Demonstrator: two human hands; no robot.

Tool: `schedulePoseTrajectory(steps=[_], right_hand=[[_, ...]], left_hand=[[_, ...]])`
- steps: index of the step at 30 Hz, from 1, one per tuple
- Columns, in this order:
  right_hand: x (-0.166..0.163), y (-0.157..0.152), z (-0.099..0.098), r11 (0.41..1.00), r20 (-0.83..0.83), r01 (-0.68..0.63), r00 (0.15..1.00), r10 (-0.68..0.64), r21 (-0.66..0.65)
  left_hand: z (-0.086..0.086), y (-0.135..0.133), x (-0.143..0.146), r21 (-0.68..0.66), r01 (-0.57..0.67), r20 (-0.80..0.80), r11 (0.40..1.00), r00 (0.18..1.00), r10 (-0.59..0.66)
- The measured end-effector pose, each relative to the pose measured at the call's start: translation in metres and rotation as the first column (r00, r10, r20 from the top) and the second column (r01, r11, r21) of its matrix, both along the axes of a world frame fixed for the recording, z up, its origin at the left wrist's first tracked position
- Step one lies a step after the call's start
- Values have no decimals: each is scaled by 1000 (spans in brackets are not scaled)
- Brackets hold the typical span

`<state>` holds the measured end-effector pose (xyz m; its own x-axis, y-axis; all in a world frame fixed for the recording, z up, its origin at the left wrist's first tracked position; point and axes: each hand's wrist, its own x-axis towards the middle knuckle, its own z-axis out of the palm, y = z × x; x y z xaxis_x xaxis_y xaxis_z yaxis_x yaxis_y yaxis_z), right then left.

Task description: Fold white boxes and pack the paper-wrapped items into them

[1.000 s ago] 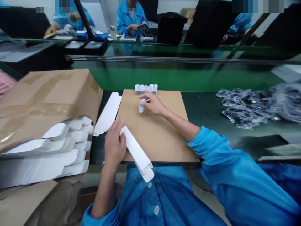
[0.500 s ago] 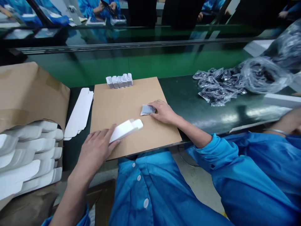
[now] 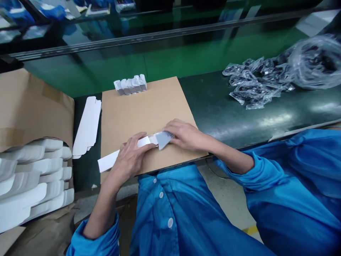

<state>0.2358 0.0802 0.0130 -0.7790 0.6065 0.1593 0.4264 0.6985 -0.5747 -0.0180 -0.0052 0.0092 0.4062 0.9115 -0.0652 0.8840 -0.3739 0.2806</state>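
My left hand [image 3: 130, 154] is closed around a long, narrow white box [image 3: 108, 161] that lies low over the brown cardboard sheet [image 3: 133, 113]. One end of the box sticks out past each side of the hand. In the fingers of my right hand [image 3: 183, 134] is a small grey-white packet [image 3: 163, 139], held against the right end of the box. Whether the packet's tip is inside the box I cannot tell. Several small wrapped packets [image 3: 130, 85] stand in a row at the sheet's far edge.
Flat white cartons [image 3: 87, 126] lie left of the sheet. A large cardboard box [image 3: 34, 106] full of folded white cartons [image 3: 39, 165] stands at the far left. Plastic-bagged black items [image 3: 253, 83] are heaped on the dark green bench [image 3: 213, 103] at right.
My left hand has moved right with the white box, bringing it level and up to the packet. My right hand has lowered slightly, and the packet has tilted. The view has shifted.
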Motion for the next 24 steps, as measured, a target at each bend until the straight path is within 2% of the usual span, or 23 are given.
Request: schedulePoseTrajectory(steps=[2,4,8,13,19,21,23,24], right_hand=[[-3,-2,-4,990,20,-142,990,142,-15],[-6,1,-8,982,18,-190,982,190,-18],[-12,8,-11,990,43,-138,990,137,16],[-20,-6,-9,984,75,-156,986,150,85],[-35,-28,-12,996,-63,62,996,-58,61],[-39,-36,-9,994,-132,98,987,-90,51],[-40,-43,-4,991,-239,129,962,-135,-38],[-40,-46,-1,981,-297,149,938,-181,-127]], left_hand=[[0,-2,-3,-1,37,20,999,999,-37],[0,-4,-6,-5,58,18,998,998,-58],[1,-5,-10,-11,85,18,996,996,-85],[-1,-9,-5,19,120,56,993,991,-121],[4,-14,3,129,95,38,987,994,-101],[8,-16,3,183,78,50,980,995,-88],[8,-16,5,262,53,50,964,996,-68],[7,-17,6,310,41,49,950,997,-59]])
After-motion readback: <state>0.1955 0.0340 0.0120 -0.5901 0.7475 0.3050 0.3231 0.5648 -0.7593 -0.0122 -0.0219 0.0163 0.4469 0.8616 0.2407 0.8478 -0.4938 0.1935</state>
